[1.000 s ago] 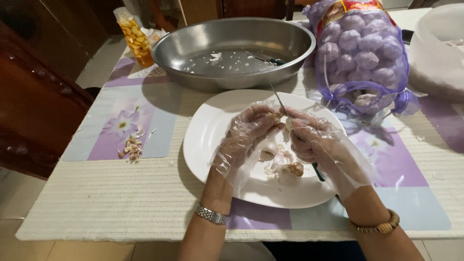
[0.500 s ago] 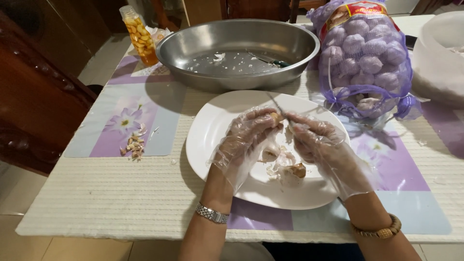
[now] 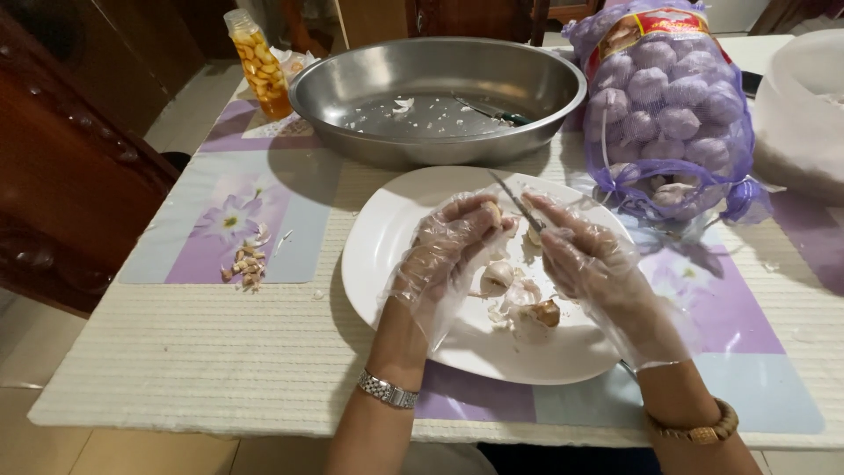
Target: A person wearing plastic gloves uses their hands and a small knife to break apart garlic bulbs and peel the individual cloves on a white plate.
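Both hands wear loose clear plastic gloves and meet over a white plate [image 3: 396, 237]. My left hand [image 3: 448, 251] pinches a small garlic clove [image 3: 492, 212] between thumb and fingers. My right hand [image 3: 585, 264] grips a thin knife [image 3: 514, 200] whose blade points up and left, its tip right by the clove. Loose cloves and papery skins [image 3: 519, 299] lie on the plate under my hands.
A wide steel basin [image 3: 440, 92] with scraps and a utensil sits beyond the plate. A purple mesh bag of garlic bulbs [image 3: 673, 114] stands at right, a white sack [image 3: 804, 110] beyond it. A jar of yellow pieces [image 3: 255, 62] and small trimmings [image 3: 244, 266] are at left.
My hands stay together over the plate. The fingers and knife have shifted slightly around the clove.
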